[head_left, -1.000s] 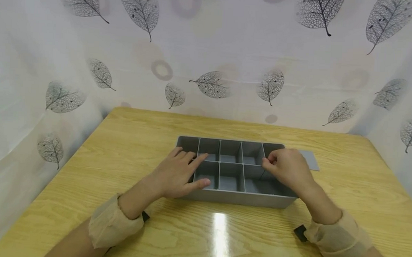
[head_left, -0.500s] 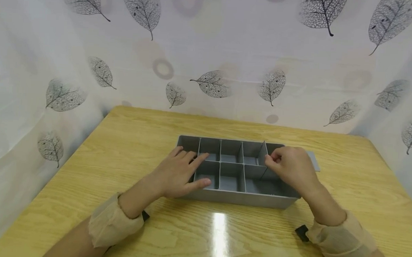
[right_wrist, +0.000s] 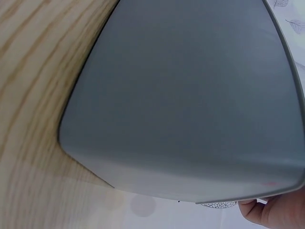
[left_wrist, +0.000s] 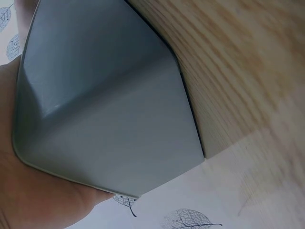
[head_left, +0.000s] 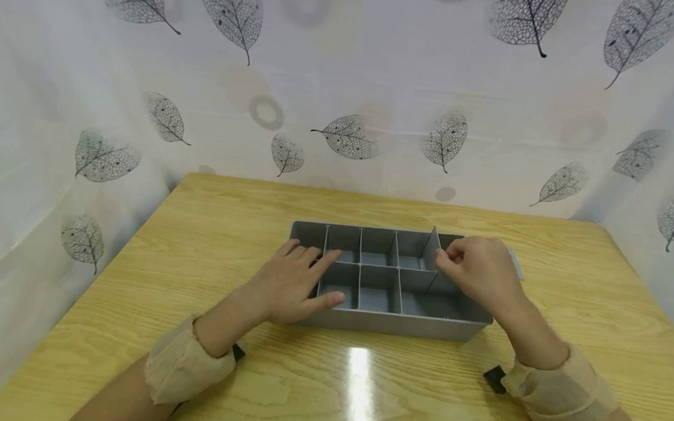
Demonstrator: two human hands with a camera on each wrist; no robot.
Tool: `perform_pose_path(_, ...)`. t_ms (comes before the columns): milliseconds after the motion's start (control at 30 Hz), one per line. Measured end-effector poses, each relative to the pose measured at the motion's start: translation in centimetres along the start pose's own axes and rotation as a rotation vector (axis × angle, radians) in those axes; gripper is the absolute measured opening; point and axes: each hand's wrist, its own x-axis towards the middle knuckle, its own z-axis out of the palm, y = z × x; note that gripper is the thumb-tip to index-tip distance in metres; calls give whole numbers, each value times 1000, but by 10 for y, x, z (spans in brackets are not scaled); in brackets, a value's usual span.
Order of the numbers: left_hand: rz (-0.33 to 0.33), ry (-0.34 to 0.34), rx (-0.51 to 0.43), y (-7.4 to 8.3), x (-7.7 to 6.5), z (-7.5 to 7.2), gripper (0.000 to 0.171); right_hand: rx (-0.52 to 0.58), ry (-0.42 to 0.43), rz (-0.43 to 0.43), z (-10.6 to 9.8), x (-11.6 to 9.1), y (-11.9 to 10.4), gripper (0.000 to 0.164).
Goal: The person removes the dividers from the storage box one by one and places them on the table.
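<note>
A grey organizer box (head_left: 394, 325) with several compartments lies across the middle of the table. My left hand (head_left: 291, 287) rests over its left end, fingers spread and fairly straight, thumb across the front left compartment. At the back right, my right hand (head_left: 478, 270) pinches a thin grey divider (head_left: 434, 245), whose far end stands above the box's back rim. The fingertips' grip on it is partly hidden by the hand. In the left wrist view the box's end wall (left_wrist: 119, 129) fills the middle; the right wrist view shows the other end wall (right_wrist: 181, 95).
A flat light grey piece (head_left: 517, 265) lies on the table behind my right hand, mostly covered. The wooden table (head_left: 229, 224) meets a leaf-patterned curtain (head_left: 399, 81) at the back and sides. Black wrist devices (head_left: 494, 379) sit under cloth wraps (head_left: 557, 390).
The right hand has shifted slightly right with the divider, whose far end has risen above the back rim. More of the flat grey piece is covered. The left hand stays put.
</note>
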Motion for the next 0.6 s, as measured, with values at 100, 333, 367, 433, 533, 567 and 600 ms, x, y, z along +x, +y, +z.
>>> perform_pose_path(100, -2, 6, -7, 1, 0, -1, 79, -10, 8, 4, -2, 1, -1, 34)
perform_pose_path(333, -10, 4, -7, 1, 1, -1, 80, -22, 29, 32, -7, 3, -3, 30)
perform_pose_path(367, -11, 3, -6, 1, 1, -1, 80, -23, 28, 38, -8, 3, -3, 29)
perform_pose_path(433, -11, 3, -8, 1, 1, -1, 80, -25, 27, 44, -10, 4, -4, 27)
perform_pose_path(533, -12, 3, -10, 1, 1, -1, 80, -29, 30, 46, -13, 5, -6, 28)
perform_pose_path(567, -12, 2, -9, 1, 1, -1, 80, -31, 33, 44, -14, 5, -7, 28)
perform_pose_path(600, -12, 1, -8, 1, 1, -1, 80, -32, 35, 43, -15, 5, -7, 29)
